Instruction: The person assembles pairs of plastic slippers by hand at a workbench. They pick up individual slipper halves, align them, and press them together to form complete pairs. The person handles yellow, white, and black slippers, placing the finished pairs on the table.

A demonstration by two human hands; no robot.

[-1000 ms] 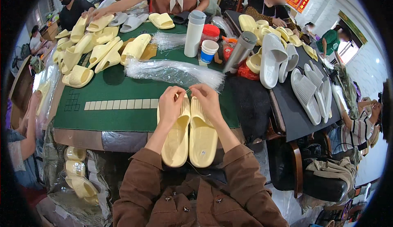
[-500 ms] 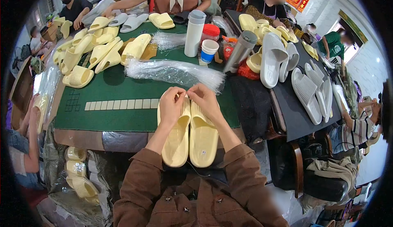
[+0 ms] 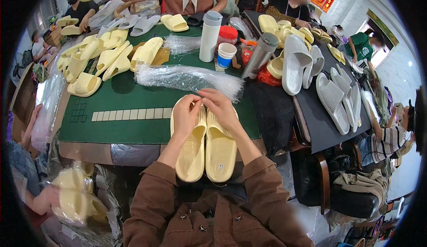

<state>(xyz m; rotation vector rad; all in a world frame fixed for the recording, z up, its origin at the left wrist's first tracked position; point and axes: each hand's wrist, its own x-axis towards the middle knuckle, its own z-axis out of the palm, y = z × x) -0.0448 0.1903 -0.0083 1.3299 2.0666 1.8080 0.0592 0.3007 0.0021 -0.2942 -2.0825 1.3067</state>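
A pair of pale yellow slide sandals lies side by side at the front edge of the green mat (image 3: 124,131), toes pointing away from me. My left hand (image 3: 185,117) is over the toe of the left sandal (image 3: 189,162), thumb and fingers pinched. My right hand (image 3: 221,110) is above the right sandal (image 3: 222,160), its fingertips drawn together against the left ones. Whatever the fingertips hold is too small to make out. A small sticker is on the right sandal's heel. Just beyond my hands lies a bundle of clear plastic strands (image 3: 187,78).
Yellow sandals (image 3: 116,62) crowd the mat's far left. A white bottle (image 3: 210,38), a cup (image 3: 226,55) and a steel flask (image 3: 261,55) stand behind the bundle. Grey sandals (image 3: 297,64) cover the dark table at right. Co-workers sit around; one hand (image 3: 46,200) holds bagged sandals at lower left.
My right hand has shifted slightly up and left against the left one. The co-worker opposite has raised a yellow sandal. At lower left, a co-worker's hand has brought bagged sandals down.
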